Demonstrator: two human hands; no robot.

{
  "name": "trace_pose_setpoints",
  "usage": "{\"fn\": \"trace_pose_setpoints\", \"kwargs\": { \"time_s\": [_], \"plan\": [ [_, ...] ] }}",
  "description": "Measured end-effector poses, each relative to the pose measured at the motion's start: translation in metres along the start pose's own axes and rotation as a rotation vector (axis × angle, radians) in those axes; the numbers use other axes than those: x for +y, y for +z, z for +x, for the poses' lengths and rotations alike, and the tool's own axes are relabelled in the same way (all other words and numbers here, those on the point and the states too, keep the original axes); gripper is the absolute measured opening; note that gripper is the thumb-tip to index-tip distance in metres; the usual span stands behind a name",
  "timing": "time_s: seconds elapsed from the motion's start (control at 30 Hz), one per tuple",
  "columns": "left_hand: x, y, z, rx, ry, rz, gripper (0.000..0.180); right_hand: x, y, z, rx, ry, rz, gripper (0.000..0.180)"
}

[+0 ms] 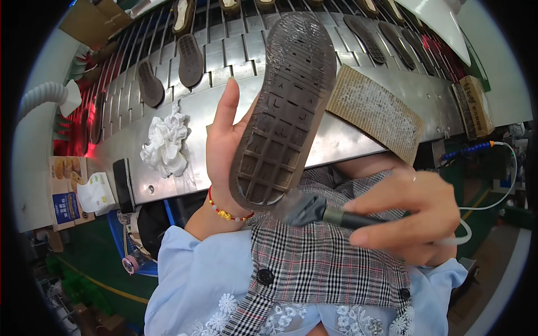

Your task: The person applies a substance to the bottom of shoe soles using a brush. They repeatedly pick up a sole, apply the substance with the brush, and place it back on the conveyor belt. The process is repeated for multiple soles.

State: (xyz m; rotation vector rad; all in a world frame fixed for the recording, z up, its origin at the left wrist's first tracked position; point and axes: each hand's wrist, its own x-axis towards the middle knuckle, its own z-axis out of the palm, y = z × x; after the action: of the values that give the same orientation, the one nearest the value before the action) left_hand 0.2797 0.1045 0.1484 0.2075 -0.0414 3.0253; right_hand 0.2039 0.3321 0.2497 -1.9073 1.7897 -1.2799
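A dark brown shoe sole (pixel 286 112) stands tilted in front of me, its gridded inner side facing me. Its toe end shines with a wet-looking, clear coating. My left hand (pixel 223 131) supports the sole from behind and along its left edge, thumb raised; the other fingers are hidden. In my right hand (pixel 412 215) is a dark-handled brush (pixel 350 219), gripped between thumb and fingers. The blurred brush tip lies close to the sole's heel end; whether it touches cannot be made out. A pale hose leads away behind the right hand.
Ahead runs a slatted metal conveyor (pixel 241 47) carrying several soles and shoes. On the metal ledge lie crumpled white tissue (pixel 166 143) and a smeared corrugated cardboard sheet (pixel 376 109). A tissue pack (pixel 96 194) is at left, a cardboard box (pixel 472 106) at right.
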Motion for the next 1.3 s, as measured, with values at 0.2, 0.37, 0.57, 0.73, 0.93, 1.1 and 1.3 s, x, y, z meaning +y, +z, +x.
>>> {"fn": "trace_pose_setpoints", "kwargs": {
  "time_s": [0.2, 0.37, 0.57, 0.73, 0.93, 1.1, 1.3],
  "plan": [
    [-0.001, -0.005, -0.005, -0.083, -0.170, -0.169, 0.088, 0.005, -0.008, 0.000, 0.025, -0.062, 0.039, 0.019],
    [-0.007, 0.004, -0.008, -0.038, -0.166, -0.213, 0.091, -0.001, -0.017, 0.002, 0.011, 0.033, -0.016, 0.014],
    [-0.004, 0.009, -0.012, 0.025, -0.153, -0.144, 0.090, 0.000, -0.025, 0.000, 0.036, 0.044, -0.043, 0.014],
    [-0.002, 0.003, -0.017, -0.143, -0.178, -0.155, 0.088, 0.003, -0.024, -0.001, 0.157, 0.065, -0.109, 0.011],
    [-0.004, 0.007, -0.016, -0.062, -0.118, -0.009, 0.092, 0.004, -0.036, -0.003, 0.119, 0.052, -0.146, 0.012],
    [-0.002, 0.000, -0.020, -0.137, -0.143, -0.062, 0.094, 0.009, -0.045, -0.008, 0.085, 0.034, -0.065, 0.013],
    [-0.001, 0.001, -0.024, -0.015, -0.090, -0.132, 0.096, 0.015, -0.065, -0.013, -0.016, 0.026, 0.044, 0.023]
  ]
}}
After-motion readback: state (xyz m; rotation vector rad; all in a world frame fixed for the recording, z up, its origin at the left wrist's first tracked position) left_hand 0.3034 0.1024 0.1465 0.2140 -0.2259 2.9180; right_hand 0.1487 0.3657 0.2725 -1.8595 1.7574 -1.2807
